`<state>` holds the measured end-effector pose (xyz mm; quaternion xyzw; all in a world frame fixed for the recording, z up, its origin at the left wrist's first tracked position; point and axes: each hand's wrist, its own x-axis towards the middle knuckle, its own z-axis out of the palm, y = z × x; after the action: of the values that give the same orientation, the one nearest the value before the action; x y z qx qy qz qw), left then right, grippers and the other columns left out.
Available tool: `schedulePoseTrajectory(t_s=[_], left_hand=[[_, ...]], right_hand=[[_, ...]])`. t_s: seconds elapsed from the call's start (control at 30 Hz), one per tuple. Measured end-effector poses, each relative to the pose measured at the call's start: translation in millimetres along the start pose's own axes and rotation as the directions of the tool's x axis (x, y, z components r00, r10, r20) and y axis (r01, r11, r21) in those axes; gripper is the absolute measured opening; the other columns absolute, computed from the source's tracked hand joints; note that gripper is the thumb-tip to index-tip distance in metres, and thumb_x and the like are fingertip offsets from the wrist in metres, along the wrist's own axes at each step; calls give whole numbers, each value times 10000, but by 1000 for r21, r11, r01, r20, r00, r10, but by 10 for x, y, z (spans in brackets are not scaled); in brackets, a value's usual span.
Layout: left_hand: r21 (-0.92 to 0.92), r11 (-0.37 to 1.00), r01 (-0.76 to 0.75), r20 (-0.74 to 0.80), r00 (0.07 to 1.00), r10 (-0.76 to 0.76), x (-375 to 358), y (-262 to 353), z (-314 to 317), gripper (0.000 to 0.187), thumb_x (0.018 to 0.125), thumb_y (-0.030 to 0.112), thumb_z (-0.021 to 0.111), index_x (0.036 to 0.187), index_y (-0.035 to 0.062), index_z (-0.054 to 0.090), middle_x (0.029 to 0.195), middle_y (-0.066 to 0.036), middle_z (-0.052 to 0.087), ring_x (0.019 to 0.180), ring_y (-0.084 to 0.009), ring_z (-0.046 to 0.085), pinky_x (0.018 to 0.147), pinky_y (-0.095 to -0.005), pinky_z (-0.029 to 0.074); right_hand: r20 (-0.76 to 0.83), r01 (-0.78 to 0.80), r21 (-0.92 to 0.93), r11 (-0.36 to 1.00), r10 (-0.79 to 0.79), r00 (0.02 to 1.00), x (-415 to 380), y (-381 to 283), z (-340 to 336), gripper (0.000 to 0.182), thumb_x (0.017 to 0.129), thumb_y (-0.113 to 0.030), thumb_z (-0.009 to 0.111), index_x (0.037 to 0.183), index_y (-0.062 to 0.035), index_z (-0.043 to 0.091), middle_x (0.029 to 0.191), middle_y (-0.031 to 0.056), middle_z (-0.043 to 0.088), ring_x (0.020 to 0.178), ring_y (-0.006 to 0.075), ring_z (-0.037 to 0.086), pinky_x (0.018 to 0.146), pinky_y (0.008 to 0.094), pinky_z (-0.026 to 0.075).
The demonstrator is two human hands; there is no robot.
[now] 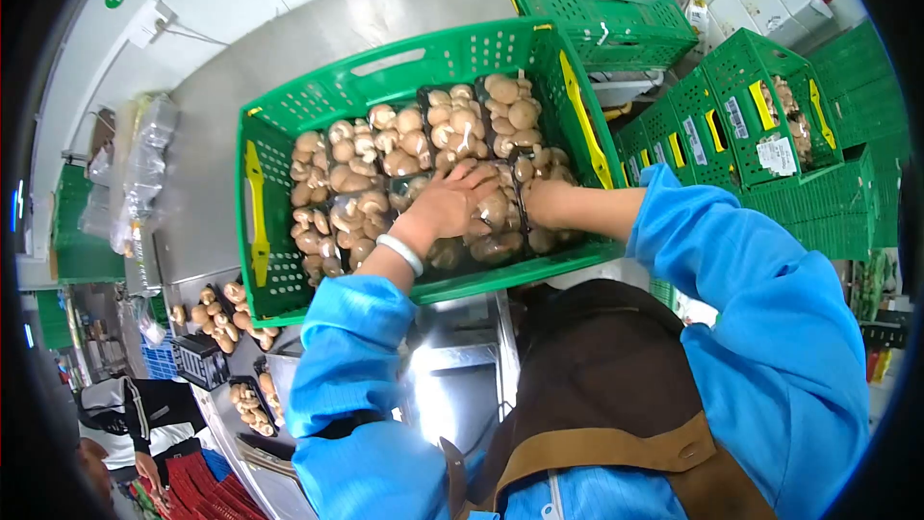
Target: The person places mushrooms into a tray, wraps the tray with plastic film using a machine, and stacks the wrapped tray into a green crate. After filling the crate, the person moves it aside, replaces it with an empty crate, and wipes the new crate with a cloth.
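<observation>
A green crate (pixel 366 82) with yellow handles holds several black trays of brown mushrooms (pixel 399 140), in rows under clear film. My left hand (pixel 450 200), with a white band at the wrist, lies on a mushroom tray near the crate's middle, its fingers spread toward the far side. To its right, my right hand (pixel 549 202) reaches down between trays near the crate's right end. The fingers of that hand are hidden among the mushrooms, so its grip cannot be seen.
The crate rests on a steel table (pixel 217 63). More mushroom trays (pixel 252 406) lie at lower left, by a stack of black trays (pixel 200 361). Green crates (pixel 626 39) stand at upper right, others (pixel 760 116) at right. Another person's hand (pixel 149 470) shows at lower left.
</observation>
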<state>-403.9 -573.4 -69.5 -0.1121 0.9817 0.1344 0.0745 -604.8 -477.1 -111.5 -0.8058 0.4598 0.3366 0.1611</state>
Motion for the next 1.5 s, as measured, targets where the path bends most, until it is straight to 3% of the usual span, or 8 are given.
schedulePoseTrajectory(t_s=[0.13,0.2,0.27,0.47,0.57,0.77,1.13,1.5], left_hand=[[-843,536,31,-318,775,-546,-291,-48,-687,611,783,131,724,1338,73,475,1372,-166,480,1285,-306,438,1061,-390,357],[-337,834,437,-742,421,-521,-911,-551,-730,501,823,109,680,1283,8,509,1239,-210,576,1154,-314,547,989,-381,425],[-270,323,907,-684,55,-727,-1500,-785,-637,571,807,206,707,1286,-25,499,1218,-242,577,1153,-369,536,972,-415,427],[-738,257,624,-262,86,-961,-2200,-1321,-301,335,829,127,644,1098,-53,560,838,-127,634,641,-240,602,582,-317,488],[-985,-89,149,105,102,-989,-1608,-462,-1092,148,885,129,577,948,-5,559,648,-15,510,446,-106,438,415,-234,352],[-989,88,118,-37,380,-924,-967,884,-1895,249,906,184,578,1076,5,544,683,-16,510,487,-106,422,460,-246,367],[-961,273,37,-161,729,-665,-1962,148,-1854,455,944,285,581,1311,23,516,747,-18,510,562,-106,393,544,-267,393],[-908,418,-33,-323,691,-646,-1785,742,-1674,202,948,211,566,853,34,567,623,19,406,528,-91,367,506,-243,338]], right_hand=[[-102,7,442,897,42,994,-882,333,-798,545,745,-201,701,1213,-15,491,1058,171,600,991,359,577,835,427,493],[-750,98,520,849,399,527,-1224,629,-434,591,717,-185,728,1221,-24,465,1128,166,541,1060,358,515,923,413,439],[-724,-10,680,733,673,149,-1498,858,-210,589,706,-125,722,1217,-20,450,1215,211,458,1120,376,454,991,424,377],[-354,575,814,83,856,377,-1449,1044,378,561,769,16,507,1314,-93,435,984,128,618,907,237,615,839,366,464],[-428,687,719,106,847,316,-1506,1202,520,459,762,24,498,1209,-71,537,934,87,611,877,184,588,813,323,454],[-527,785,602,146,811,254,-3340,1073,532,390,772,-20,552,1160,-62,558,903,36,593,861,99,541,780,254,441],[-311,226,939,261,923,225,-4587,529,-380,393,831,61,529,1211,-41,536,898,154,637,639,127,556,569,262,467],[-246,99,968,230,948,202,-4340,653,-272,495,764,111,455,1230,-51,502,833,129,616,590,132,526,513,264,433]])
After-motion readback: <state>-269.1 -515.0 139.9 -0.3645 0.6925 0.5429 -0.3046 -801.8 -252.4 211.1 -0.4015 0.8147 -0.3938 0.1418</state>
